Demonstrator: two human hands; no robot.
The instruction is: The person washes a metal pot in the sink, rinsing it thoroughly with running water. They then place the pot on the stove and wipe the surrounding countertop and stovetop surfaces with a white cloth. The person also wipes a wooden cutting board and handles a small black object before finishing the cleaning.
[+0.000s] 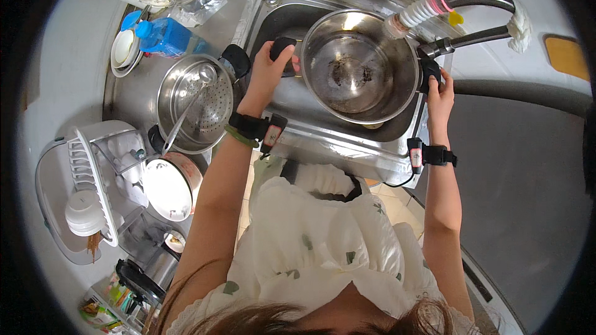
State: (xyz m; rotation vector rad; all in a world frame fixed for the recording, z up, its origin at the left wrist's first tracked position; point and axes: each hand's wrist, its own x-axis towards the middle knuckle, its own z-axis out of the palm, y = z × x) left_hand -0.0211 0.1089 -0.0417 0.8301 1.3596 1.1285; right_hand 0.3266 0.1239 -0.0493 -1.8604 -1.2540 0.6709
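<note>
A stainless steel pot (pixel 358 74) is over the sink basin (pixel 288 102), its open mouth facing me. Dark, scorched-looking marks show on its inner bottom. My left hand (pixel 272 67) grips the black handle (pixel 282 47) on the pot's left side. On the opposite side, my right hand (pixel 440 90) has its fingers and thumb around the other black handle (pixel 429 74). The end of the faucet's white ribbed hose (pixel 412 14) hangs over the pot's upper right rim; whether water is running cannot be told. A small yellowish thing (pixel 374 125) peeks out beneath the pot.
Left of the sink stand a perforated steamer pot (pixel 216 107) with a ladle (pixel 184 116), a blue liquid bottle (pixel 165 37), a white enamel basin (pixel 168 188) and a dish rack (pixel 95 186) with bowls. A wide grey surface (pixel 517 158) lies to the right.
</note>
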